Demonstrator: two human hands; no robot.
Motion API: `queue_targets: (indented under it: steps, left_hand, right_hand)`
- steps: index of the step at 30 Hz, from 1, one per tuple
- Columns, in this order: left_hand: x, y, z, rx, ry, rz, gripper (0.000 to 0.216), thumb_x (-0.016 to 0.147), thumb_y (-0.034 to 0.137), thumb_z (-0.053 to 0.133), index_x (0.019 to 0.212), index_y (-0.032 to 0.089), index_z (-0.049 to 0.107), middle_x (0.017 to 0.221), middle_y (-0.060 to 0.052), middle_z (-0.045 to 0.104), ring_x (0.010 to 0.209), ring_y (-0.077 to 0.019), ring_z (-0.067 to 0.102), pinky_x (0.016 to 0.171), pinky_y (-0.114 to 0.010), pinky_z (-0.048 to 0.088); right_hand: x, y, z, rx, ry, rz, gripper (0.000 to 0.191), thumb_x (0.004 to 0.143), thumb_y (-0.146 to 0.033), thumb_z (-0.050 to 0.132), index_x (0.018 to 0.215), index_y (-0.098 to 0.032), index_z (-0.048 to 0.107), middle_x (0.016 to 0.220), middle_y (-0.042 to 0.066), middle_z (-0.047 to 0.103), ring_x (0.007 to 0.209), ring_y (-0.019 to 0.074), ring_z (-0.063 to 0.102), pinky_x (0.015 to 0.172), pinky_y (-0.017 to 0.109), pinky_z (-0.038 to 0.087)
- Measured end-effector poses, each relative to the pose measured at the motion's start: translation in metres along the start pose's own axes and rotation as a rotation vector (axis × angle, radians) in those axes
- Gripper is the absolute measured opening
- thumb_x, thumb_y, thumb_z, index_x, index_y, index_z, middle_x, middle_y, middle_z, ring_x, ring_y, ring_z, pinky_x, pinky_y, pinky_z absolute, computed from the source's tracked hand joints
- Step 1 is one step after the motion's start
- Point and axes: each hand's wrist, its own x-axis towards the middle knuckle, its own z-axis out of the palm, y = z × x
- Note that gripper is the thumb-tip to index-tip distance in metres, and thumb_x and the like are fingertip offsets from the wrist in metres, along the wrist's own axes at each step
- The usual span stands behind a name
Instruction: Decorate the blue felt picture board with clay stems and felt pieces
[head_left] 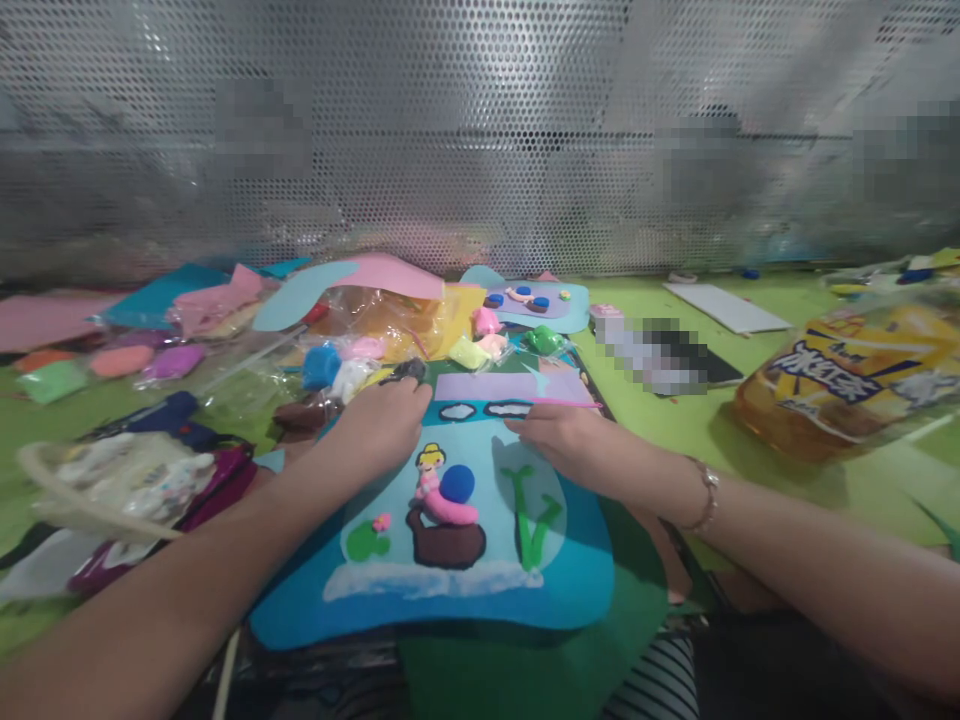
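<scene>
The left hand (390,415) is bent at the upper left edge of a blue craft sheet (585,590), its fingers gathered close together beside a dark lump of clay (411,369); I cannot tell whether they grip anything. The right hand (566,440) lies palm down over the sheet's upper right, fingers drawn together and pointing inward, tips at the black-rimmed white oblong (504,410) — whether something is pinched there is hidden. A bracelet (709,495) circles the right wrist.

The craft sheet sits between the forearms, over a dark green sheet (637,560). Below the hands, its pale panel carries a yellow-haired figure (430,460) with a pink tail, a blue ball (457,484) against its back, and a brown shape (450,543) outlined in black underneath. Green stems (534,530) rise to the right; a pink flower (382,522) touches a green patch (366,541) at left. A white band (427,581) runs along the bottom.

Beyond the hands, lumps of coloured clay and clear bags crowd the light green worktop (675,430), with a second decorated piece (577,312) behind them. A bottle of amber drink (840,380) lies at right — a perforated metal panel (480,130) closes the back.
</scene>
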Motion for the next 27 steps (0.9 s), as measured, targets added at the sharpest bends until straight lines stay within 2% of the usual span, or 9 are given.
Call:
queue_targets:
  steps: [5,10,13,17,20,23,27]
  left_hand:
    - [0.002,-0.003,0.007,0.050,0.118,0.020,0.025,0.090,0.031,0.054,0.109,0.014,0.055,0.108,-0.007,0.057,0.092,-0.0193,0.058,0.079,-0.039,0.050]
    - [0.003,-0.003,0.008,0.002,0.229,0.086,0.014,0.088,0.021,0.051,0.096,0.013,0.058,0.093,-0.007,0.058,0.088,-0.0210,0.056,0.078,-0.038,0.047]
    - [0.003,0.003,0.004,-0.063,0.293,0.142,0.016,0.087,0.018,0.045,0.092,0.013,0.060,0.089,-0.008,0.057,0.088,-0.0222,0.054,0.080,-0.036,0.044]
    - [0.002,0.009,0.000,-0.126,0.354,0.172,0.023,0.090,0.022,0.039,0.098,0.016,0.059,0.096,-0.008,0.057,0.094,-0.0215,0.053,0.084,-0.033,0.042]
    - [0.003,0.006,0.005,-0.132,0.391,0.090,0.027,0.086,0.020,0.043,0.109,0.013,0.056,0.106,-0.012,0.054,0.101,-0.0272,0.050,0.086,-0.038,0.040]
    - [0.007,0.000,0.015,-0.136,0.416,-0.041,0.046,0.080,0.018,0.049,0.124,0.005,0.044,0.118,-0.021,0.047,0.109,-0.0338,0.046,0.086,-0.043,0.040]
    - [0.011,-0.003,0.022,-0.155,0.397,-0.087,0.048,0.080,0.022,0.051,0.124,0.007,0.045,0.114,-0.017,0.051,0.105,-0.0311,0.050,0.084,-0.039,0.043]
  right_hand:
    - [0.006,0.008,0.000,0.198,0.170,0.072,0.017,0.086,-0.019,0.054,0.090,-0.016,0.070,0.084,0.007,0.068,0.075,0.0155,0.062,0.070,0.026,0.050]
    - [0.011,0.005,-0.001,0.382,0.204,0.150,0.006,0.076,-0.018,0.067,0.075,-0.018,0.073,0.071,0.003,0.063,0.063,0.0109,0.058,0.059,0.021,0.047]
    - [0.013,0.004,0.000,0.432,0.197,0.212,0.010,0.075,-0.017,0.067,0.080,-0.020,0.075,0.071,0.002,0.061,0.062,0.0105,0.058,0.058,0.020,0.047]
    - [0.014,0.007,0.004,0.438,0.179,0.223,0.018,0.078,-0.014,0.062,0.090,-0.019,0.074,0.077,0.004,0.067,0.072,0.0134,0.062,0.066,0.023,0.049]
    - [0.013,0.009,0.007,0.422,0.133,0.201,0.025,0.081,-0.010,0.055,0.098,-0.016,0.072,0.085,0.006,0.071,0.079,0.0155,0.064,0.071,0.025,0.050]
    - [0.011,0.009,0.008,0.421,0.085,0.188,0.032,0.083,-0.007,0.047,0.104,-0.017,0.069,0.087,0.005,0.072,0.080,0.0151,0.065,0.073,0.026,0.051]
    - [0.011,0.004,0.006,0.438,0.075,0.226,0.025,0.081,-0.010,0.053,0.098,-0.019,0.071,0.086,0.004,0.071,0.079,0.0145,0.065,0.073,0.024,0.051]
